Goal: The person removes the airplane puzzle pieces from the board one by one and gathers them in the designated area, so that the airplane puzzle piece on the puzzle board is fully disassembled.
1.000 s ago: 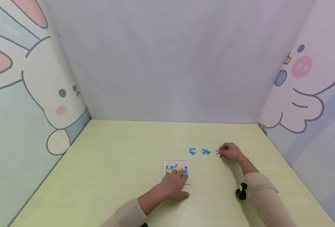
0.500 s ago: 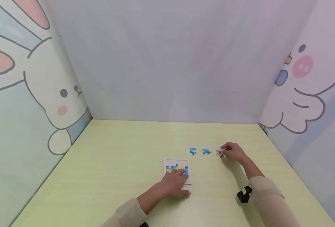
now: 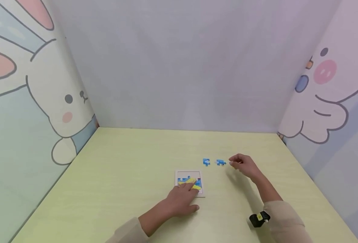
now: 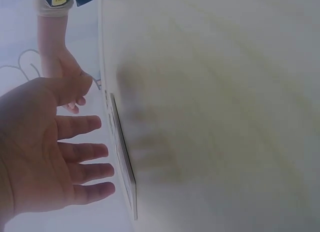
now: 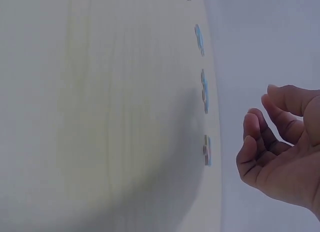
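My left hand (image 3: pixel 181 199) reaches over a small white-framed jigsaw puzzle (image 3: pixel 188 173), its fingertips overlapping the yellow and blue picture. In the left wrist view, the fingers of that hand (image 4: pixel 55 152) are straight and spread beside the puzzle's thin edge. My right hand (image 3: pixel 245 165) hovers over the row of loose jigsaw pieces, mostly hiding the right-hand one in the head view. From the right wrist, the same hand (image 5: pixel 285 147) has loosely bent fingers with nothing between them, while that puzzle piece (image 5: pixel 207 150) lies on the table.
Two more blue jigsaw pieces, a left one (image 3: pixel 206 162) and a middle one (image 3: pixel 220 162), lie in line behind the puzzle. The pale yellow table (image 3: pixel 130 162) meets a plain back wall (image 3: pixel 185 67), with cartoon-printed walls on both sides.
My right hand has let go of the right-hand jigsaw piece, drawn back, then shifted left above it. My left hand has slid slightly back toward me, uncovering more of the puzzle picture.
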`<state>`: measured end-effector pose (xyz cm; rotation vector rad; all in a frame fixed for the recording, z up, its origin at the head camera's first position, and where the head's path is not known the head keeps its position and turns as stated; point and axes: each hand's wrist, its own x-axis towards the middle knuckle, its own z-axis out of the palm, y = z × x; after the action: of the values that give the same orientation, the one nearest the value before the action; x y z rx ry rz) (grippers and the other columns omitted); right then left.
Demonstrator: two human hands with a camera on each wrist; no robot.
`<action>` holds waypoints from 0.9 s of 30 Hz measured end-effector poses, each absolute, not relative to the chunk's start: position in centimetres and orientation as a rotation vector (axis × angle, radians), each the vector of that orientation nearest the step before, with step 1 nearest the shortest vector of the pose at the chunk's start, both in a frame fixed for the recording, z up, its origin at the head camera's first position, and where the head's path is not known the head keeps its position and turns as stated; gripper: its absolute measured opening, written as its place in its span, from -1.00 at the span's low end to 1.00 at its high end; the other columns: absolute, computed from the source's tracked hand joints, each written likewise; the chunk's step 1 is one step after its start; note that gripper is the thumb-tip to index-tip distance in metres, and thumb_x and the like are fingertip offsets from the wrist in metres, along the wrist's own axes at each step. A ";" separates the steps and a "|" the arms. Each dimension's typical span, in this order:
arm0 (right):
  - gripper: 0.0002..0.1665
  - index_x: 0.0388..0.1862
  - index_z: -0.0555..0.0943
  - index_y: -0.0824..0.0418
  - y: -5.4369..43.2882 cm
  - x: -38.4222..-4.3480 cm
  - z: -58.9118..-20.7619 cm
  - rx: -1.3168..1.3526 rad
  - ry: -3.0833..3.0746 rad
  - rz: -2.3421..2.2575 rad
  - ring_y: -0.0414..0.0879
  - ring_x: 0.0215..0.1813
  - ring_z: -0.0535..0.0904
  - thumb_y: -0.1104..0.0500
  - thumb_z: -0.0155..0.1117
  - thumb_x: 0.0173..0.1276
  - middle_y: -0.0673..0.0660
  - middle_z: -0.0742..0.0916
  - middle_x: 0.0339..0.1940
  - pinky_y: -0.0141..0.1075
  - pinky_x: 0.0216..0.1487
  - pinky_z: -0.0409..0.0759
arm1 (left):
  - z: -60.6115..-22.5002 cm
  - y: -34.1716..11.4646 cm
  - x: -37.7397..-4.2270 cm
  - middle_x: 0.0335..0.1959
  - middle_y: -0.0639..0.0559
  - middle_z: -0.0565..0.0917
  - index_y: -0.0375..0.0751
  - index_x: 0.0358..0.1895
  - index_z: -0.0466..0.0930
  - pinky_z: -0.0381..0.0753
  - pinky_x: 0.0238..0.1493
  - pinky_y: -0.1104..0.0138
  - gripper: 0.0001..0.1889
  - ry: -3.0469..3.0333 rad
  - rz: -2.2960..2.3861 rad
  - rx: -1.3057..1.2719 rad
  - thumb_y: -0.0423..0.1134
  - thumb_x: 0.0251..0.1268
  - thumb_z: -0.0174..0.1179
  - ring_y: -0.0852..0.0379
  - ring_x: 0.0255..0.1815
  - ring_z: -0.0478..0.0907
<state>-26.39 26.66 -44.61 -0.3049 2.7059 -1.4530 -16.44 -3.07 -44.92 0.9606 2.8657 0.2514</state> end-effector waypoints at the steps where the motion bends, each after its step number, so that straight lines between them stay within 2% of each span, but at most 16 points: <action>1: -0.67 -0.05 0.50 0.48 26.6 -26.2 -44.6 -0.322 2.701 -1.446 -0.03 -0.32 0.50 0.22 0.17 0.36 0.17 0.62 -0.34 -0.15 -0.30 0.48 | -44.9 -3.2 -16.4 0.16 0.02 0.44 -0.03 0.14 0.51 0.40 -0.01 0.12 -0.51 2.879 0.230 0.974 0.10 0.19 0.17 0.05 0.19 0.33; 5: -0.66 -0.07 0.53 0.45 26.0 -25.6 -44.5 -0.442 2.681 -1.396 -0.06 -0.29 0.53 0.18 0.19 0.34 0.16 0.64 -0.29 -0.19 -0.29 0.50 | -45.2 -3.9 -16.1 0.08 0.06 0.47 -0.02 0.11 0.54 0.41 -0.09 0.13 -0.56 2.916 0.173 1.007 0.06 0.19 0.18 0.06 0.11 0.39; 10: -0.66 -0.09 0.55 0.44 25.0 -25.0 -44.6 -0.525 2.666 -1.390 -0.06 -0.25 0.55 0.16 0.21 0.33 0.12 0.65 -0.25 -0.26 -0.27 0.51 | -45.3 -5.0 -15.9 0.10 0.05 0.47 -0.04 0.09 0.54 0.41 -0.07 0.11 -0.57 2.933 0.149 0.996 0.06 0.22 0.16 0.05 0.12 0.38; 20: -0.74 -0.14 0.57 0.41 22.3 -23.9 -45.2 -0.494 2.667 -1.445 -0.05 -0.33 0.49 0.21 0.24 0.30 0.08 0.64 -0.34 -0.29 -0.34 0.49 | -44.9 -6.7 -15.7 0.21 -0.03 0.42 -0.04 0.27 0.41 0.38 0.02 0.04 -0.44 2.888 0.190 0.902 0.10 0.24 0.12 0.00 0.22 0.32; 27: -0.77 -0.18 0.58 0.37 20.3 -23.5 -45.4 -0.558 2.694 -1.411 -0.09 -0.34 0.50 0.21 0.26 0.28 0.04 0.63 -0.37 -0.31 -0.36 0.49 | -45.4 -7.7 -15.7 0.26 -0.08 0.37 -0.14 0.23 0.43 0.38 0.03 0.02 -0.42 2.858 0.235 0.878 0.10 0.21 0.15 -0.05 0.23 0.31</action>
<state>-23.49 20.34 -45.36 -0.5576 2.6941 -1.4107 -15.70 -7.72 -45.43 0.8776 2.8582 0.2349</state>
